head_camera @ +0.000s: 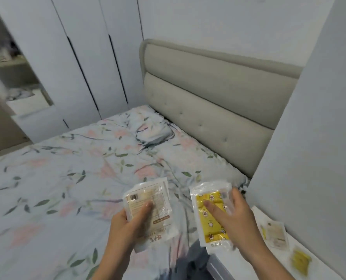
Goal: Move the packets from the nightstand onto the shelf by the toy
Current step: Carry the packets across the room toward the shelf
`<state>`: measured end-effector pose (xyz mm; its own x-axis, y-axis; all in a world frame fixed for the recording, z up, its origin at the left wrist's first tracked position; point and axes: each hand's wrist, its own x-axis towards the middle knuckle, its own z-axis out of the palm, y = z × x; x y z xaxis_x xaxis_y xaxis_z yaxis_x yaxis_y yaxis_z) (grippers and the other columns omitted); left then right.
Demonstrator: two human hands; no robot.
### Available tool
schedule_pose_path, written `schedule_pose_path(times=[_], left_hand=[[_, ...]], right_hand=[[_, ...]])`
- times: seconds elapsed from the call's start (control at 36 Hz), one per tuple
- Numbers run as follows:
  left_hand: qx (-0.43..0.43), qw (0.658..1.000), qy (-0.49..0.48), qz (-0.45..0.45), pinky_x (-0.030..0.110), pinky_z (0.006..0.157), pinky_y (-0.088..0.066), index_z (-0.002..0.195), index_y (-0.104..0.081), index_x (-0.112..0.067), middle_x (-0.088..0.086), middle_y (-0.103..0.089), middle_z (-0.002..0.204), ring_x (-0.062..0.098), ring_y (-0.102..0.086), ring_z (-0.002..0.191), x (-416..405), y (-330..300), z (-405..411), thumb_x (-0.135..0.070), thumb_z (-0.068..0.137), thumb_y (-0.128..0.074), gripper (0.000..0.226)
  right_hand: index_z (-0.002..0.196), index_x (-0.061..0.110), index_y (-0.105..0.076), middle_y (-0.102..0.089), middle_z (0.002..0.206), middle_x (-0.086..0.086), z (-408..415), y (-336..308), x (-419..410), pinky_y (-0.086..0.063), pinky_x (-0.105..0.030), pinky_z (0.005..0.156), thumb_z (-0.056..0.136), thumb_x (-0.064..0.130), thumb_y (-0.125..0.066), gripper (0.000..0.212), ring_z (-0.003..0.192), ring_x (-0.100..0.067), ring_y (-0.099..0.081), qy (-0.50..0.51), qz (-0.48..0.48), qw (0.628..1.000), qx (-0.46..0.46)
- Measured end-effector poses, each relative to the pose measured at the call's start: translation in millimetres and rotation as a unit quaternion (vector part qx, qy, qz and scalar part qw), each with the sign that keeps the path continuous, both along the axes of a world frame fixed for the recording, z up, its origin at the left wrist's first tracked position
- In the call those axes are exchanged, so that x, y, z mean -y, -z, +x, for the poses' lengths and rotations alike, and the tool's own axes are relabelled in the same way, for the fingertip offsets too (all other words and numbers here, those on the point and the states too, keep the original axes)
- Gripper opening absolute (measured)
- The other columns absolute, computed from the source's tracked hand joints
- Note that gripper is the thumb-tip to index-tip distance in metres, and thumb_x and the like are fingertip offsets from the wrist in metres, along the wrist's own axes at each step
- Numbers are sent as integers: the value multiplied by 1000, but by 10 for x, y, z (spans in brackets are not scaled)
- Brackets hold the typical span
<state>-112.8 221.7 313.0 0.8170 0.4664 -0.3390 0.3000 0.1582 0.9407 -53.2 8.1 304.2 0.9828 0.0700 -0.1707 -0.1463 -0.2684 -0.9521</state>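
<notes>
My left hand [125,225] grips a clear packet with beige contents and a barcode [147,207], thumb across its face, above the bed. Beside it, my right hand [234,219] holds a clear packet with a yellow star-printed pouch inside [208,215], thumb on the front and fingers behind. At the lower right stands the white nightstand [249,265], and on it lie a beige packet [275,233] and a yellow packet [300,261], both blurred. No shelf with a toy can be made out.
A bed with a floral cover [77,178] fills the middle, a folded cloth [153,130] near its grey padded headboard [208,93]. White wardrobe doors [77,57] stand behind, with an open shelf nook [16,77] at the far left. A white wall panel [319,138] rises on the right.
</notes>
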Motion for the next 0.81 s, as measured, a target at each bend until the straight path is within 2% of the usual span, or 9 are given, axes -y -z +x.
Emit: schedule_pose_path(times=[0.11, 0.17, 0.22, 0.33, 0.39, 0.44, 0.47, 0.64, 0.81], left_hand=[[44, 996, -73, 10, 28, 48, -55, 88, -70, -5, 9, -75, 71, 21, -72, 60, -748, -504, -736, -12, 84, -68, 9], [59, 992, -109, 27, 29, 53, -56, 88, -70, -7, 8, -75, 73, 21, -73, 64, -1146, -749, -1170, -16, 84, -69, 10], [68, 987, -142, 38, 32, 60, -58, 89, -71, -8, 8, -76, 78, 24, -74, 71, -1545, -961, -1671, -19, 83, -69, 13], [83, 975, -201, 50, 28, 55, -58, 91, -70, -6, 9, -76, 79, 23, -74, 70, -2244, -1332, -2749, -20, 85, -67, 15], [90, 966, -236, 61, 28, 56, -58, 92, -70, -7, 7, -76, 80, 22, -74, 71, -2519, -1500, -3289, -20, 85, -67, 15], [96, 954, -275, 74, 27, 57, -59, 93, -70, -7, 6, -77, 80, 21, -74, 72, -2748, -1649, -3813, -20, 86, -67, 16], [99, 947, -293, 81, 26, 57, -58, 93, -71, -7, 6, -77, 80, 21, -74, 72, -2853, -1711, -4072, -20, 86, -67, 15], [108, 893, -424, 105, 25, 58, -59, 91, -72, -9, 5, -77, 81, 19, -74, 74, -3286, -1828, -5548, -20, 86, -67, 12], [80, 844, -517, 119, 32, 66, -60, 89, -73, -15, 2, -77, 82, 18, -74, 77, -3543, -1549, -6659, -24, 83, -68, 12]], right_hand=[[132, 18, -43, -46, 138, 9, -442, -514, -932, -51, -43, 96, 59, 66, -70, 92, 127, -18, -50, -61, 13, 996, 57], [124, 14, -44, -41, 139, 9, -737, -769, -1419, -55, -36, 89, 68, 52, -71, 73, 126, -19, -50, -88, 45, 992, 73], [121, 15, -43, -37, 144, 9, -1086, -970, -1899, -57, -37, 86, 70, 44, -70, 65, 124, -19, -52, -122, 95, 985, 78], [144, 23, -32, -35, 149, 7, -1862, -1276, -2805, -53, -47, 93, 70, 41, -73, 86, 126, -21, -51, -189, 162, 967, 54], [129, 27, -45, -49, 140, 2, -2259, -1403, -3230, -58, -43, 83, 72, 35, -73, 64, 112, -21, -62, -246, 191, 949, 47], [110, 26, -55, -66, 115, -2, -2668, -1539, -3613, -60, -33, 65, 78, 27, -71, 36, 89, -17, -71, -290, 204, 934, 38], [107, 26, -56, -69, 105, -1, -2865, -1606, -3796, -58, -29, 60, 80, 24, -70, 30, 82, -15, -71, -307, 210, 928, 35], [90, 29, -54, -66, 93, 5, -4043, -1806, -4764, -54, -20, 52, 84, 26, -66, 14, 77, -10, -67, -418, 210, 884, 24], [90, 22, -56, -68, 90, -1, -5058, -1582, -5579, -53, -21, 52, 83, 26, -69, 15, 72, -11, -68, -509, 195, 838, -13]])
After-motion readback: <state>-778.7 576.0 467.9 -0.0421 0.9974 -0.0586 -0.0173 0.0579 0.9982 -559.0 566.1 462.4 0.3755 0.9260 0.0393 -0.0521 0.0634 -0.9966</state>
